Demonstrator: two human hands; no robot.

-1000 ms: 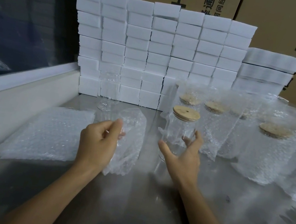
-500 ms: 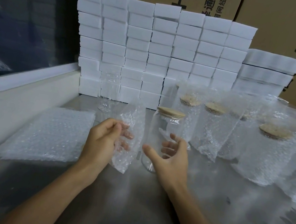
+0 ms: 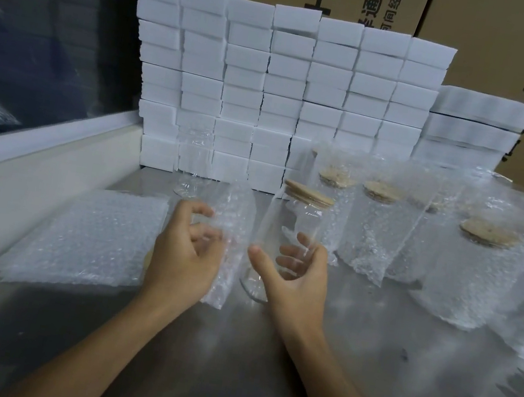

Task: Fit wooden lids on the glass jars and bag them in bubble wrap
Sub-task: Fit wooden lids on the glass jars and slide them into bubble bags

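My right hand (image 3: 297, 272) grips a clear glass jar (image 3: 282, 232) with a wooden lid (image 3: 309, 194), tilted so its lid leans to the right and its base points toward the bag. My left hand (image 3: 187, 248) pinches a bubble-wrap bag (image 3: 232, 224) at its side, holding it upright just left of the jar. The jar's base sits beside the bag, outside it. A lidless empty jar (image 3: 193, 167) stands further back by the foam blocks.
A stack of flat bubble-wrap bags (image 3: 83, 235) lies at the left on the steel table (image 3: 261, 369). Several bagged, lidded jars (image 3: 478, 274) stand at the right. White foam blocks (image 3: 287, 92) and cardboard boxes (image 3: 517, 50) form the back wall.
My right hand has carried the lidded jar leftward and lower, tilting it toward the bag. My left hand has lifted and turned the bag, shifting its grip.
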